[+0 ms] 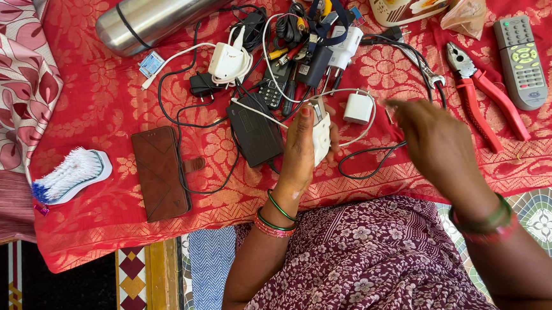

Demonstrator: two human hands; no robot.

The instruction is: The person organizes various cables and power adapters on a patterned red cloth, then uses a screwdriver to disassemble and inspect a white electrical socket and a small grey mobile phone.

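— Gripping that white charger [321, 133] with your left hand [301, 148], are you? How firm is the hold?

— Your fingers [332, 134] are curled round its far side and the thumb presses the near side, so it's clamped, held upright above the red cloth [95, 115] with its metal pins pointing away from you. Its white cable [358, 137] loops off to the right, past a small white plug [358, 108] lying just beside it.

— And my right hand [438, 140]?

— Blurred (it's moving), fingers stretched toward the charger and seemingly holding nothing; I can't tell whether the fingertips are apart or together.

— What's around them?

— A black power brick [254, 131] just left of your left hand, a brown wallet case [159, 171] further left, and a knot of wires and adapters [295, 45] beyond. Red pliers [486, 97] and a grey remote [520, 60] lie to the right, well apart from your hands.

— What could go wrong?

— I'd judge the cables the risk. The white lead crosses a black cable [365, 159] under your hands; tug the charger and the loop may snag, dragging the small plug along. A hasty right hand could also catch the pins.
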